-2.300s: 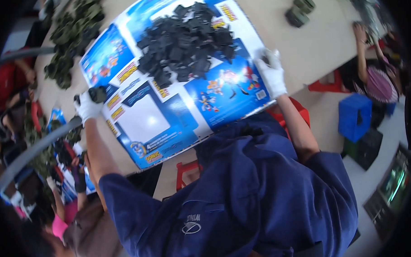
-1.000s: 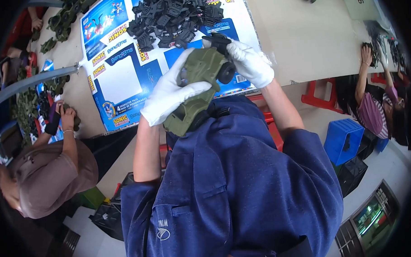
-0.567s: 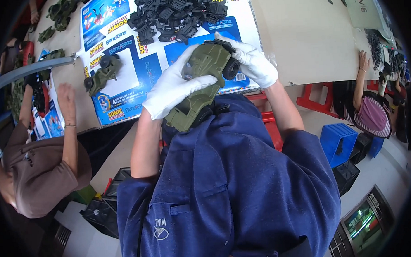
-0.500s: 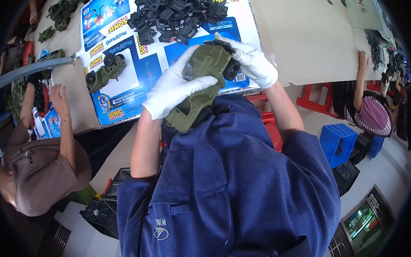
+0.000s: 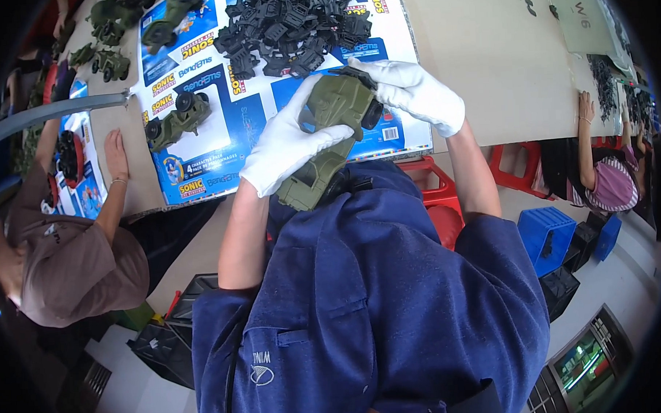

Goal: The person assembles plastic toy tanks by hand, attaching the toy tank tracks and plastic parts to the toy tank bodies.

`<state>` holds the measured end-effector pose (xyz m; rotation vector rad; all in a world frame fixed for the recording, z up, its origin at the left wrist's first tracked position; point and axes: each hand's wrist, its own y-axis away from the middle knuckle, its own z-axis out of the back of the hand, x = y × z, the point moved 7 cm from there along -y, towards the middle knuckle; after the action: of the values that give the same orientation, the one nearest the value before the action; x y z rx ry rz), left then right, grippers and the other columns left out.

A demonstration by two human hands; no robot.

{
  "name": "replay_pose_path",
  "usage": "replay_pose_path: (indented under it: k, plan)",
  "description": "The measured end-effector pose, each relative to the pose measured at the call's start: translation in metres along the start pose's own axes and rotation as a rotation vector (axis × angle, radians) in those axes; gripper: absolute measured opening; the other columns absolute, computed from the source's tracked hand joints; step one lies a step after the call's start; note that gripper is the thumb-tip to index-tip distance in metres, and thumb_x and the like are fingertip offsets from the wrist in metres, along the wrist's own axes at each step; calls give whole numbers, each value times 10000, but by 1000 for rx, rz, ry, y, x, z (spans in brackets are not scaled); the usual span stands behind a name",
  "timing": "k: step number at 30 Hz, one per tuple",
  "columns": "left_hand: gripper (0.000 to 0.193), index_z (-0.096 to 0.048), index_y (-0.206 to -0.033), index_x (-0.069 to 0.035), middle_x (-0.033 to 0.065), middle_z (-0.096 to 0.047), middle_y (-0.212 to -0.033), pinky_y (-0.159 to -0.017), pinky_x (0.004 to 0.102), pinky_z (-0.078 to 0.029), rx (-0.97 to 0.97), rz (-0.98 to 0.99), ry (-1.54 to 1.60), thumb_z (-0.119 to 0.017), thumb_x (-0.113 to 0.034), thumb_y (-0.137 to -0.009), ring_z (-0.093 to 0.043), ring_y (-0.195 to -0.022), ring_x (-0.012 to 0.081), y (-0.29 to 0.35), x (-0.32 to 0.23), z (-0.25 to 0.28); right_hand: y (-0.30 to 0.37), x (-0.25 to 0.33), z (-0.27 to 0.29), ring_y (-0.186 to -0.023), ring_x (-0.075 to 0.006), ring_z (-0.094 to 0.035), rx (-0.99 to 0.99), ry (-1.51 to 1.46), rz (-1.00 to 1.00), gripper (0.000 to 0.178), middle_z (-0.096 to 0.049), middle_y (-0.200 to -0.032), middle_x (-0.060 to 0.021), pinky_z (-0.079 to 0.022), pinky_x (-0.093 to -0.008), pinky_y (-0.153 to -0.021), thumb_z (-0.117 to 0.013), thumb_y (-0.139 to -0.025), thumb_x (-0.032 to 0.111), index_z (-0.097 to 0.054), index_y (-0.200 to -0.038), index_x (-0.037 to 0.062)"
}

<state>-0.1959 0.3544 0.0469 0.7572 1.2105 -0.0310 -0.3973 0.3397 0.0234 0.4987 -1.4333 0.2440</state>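
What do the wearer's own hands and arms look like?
The left hand and right hand wear plain white gloves ending at the wrists. Both forearms are bare below short navy-blue sleeves.

1. The olive-green toy vehicle (image 5: 340, 104) is gripped by the left fingers (image 5: 327, 138), tilted, its upper end turned toward the right fingers (image 5: 388, 72).
2. A black wheel (image 5: 372, 116) is exposed just below the right fingers.
3. The black part (image 5: 353, 76) is held against that end by the right fingers.
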Motion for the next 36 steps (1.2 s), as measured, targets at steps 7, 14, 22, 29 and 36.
replay_pose_path:
  k: [7,14,22,29,36]
  plan:
    - [902,-383,-1511,-144,83,-685,-991,-801,292,-513,28,-39,119,-852,-280,-753,-646,-907,145,-4,10,1,-7,-9,3,-653,-78,-585,62,-67,-3,447,-626,-1051,-49,-515,-195,-548,-544,-962,89,-536,-1408,113]
    - [924,-271,-1536,-109,137,-682,-1141,-858,314,-522,-109,-78,81,-821,-231,-804,-662,-996,189,1,-3,-6,-11,26,-7,-827,-167,-640,126,267,56,759,-584,-1261,-131,-550,-282,-763,-726,-798,217,-422,-1473,50]
    - [989,-173,-1561,-54,208,-439,-1450,-1125,373,-308,-280,-645,-155,-557,-672,-890,-413,-1356,271,-13,-6,12,-12,44,-33,-1298,-331,-513,-170,313,269,1047,-525,-1409,-194,-376,-381,-1113,-877,-581,348,-404,-1449,2]
    - [637,-465,-1376,-17,136,-524,-1356,-1060,343,-390,-294,-589,221,-613,-464,-946,-514,-1241,233,-15,-8,11,-4,64,-55,-1288,-398,-494,-411,243,585,884,-527,-1395,-212,-351,-450,-1118,-757,-733,433,-425,-1409,-28]
    - [257,-621,-1068,9,134,-636,-1040,-878,332,-469,-428,-754,92,-561,-218,-964,-619,-964,236,-9,-28,22,-11,61,-66,-1044,-364,-623,-678,325,638,491,-639,-1184,-214,-477,-422,-938,-669,-812,260,-564,-1206,-13]
